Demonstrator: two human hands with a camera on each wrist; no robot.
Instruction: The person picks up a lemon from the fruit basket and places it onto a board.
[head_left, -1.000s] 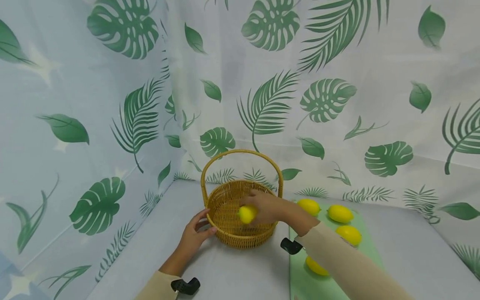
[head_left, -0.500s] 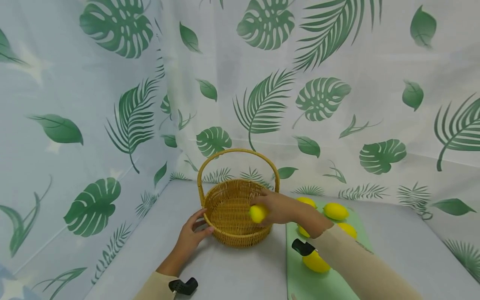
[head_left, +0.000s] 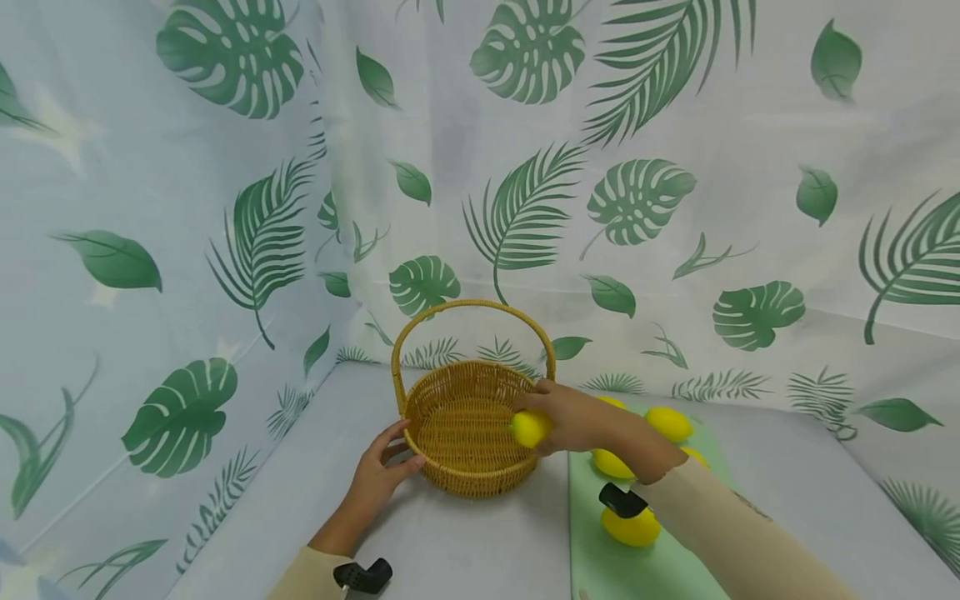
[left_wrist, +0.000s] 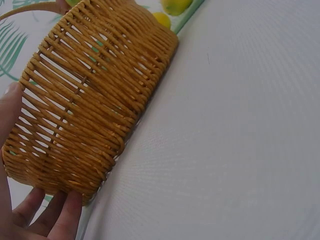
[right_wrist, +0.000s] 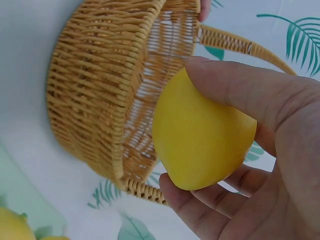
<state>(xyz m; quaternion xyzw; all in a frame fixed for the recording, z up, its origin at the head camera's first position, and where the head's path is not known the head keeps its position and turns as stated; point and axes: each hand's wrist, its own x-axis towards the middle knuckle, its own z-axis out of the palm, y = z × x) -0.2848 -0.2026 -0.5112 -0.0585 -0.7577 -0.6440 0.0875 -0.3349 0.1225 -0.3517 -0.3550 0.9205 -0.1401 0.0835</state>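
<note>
A round wicker basket (head_left: 480,482) with a tall arched handle stands on the white cloth, and nothing lies on its visible floor. At its left side my left hand (head_left: 379,477) holds the wall, thumb near the front rim and fingers around the outer side; the left wrist view shows fingertips against the weave (left_wrist: 95,100). My right hand (head_left: 573,421) grips a yellow lemon (head_left: 530,428) by the basket's right rim. In the right wrist view, thumb and fingers close around that lemon (right_wrist: 200,135), which overlaps the basket's opening.
Right of the basket lies a light green board (head_left: 592,575) with several lemons, among them a near lemon (head_left: 630,528) and a far lemon (head_left: 670,424). My right forearm (head_left: 738,533) crosses above it. Leaf-printed curtains (head_left: 517,208) enclose the back and left.
My right hand and its lemon have moved right, from over the basket's middle to its right rim. The left hand keeps its place on the basket. The head view has shifted slightly.
</note>
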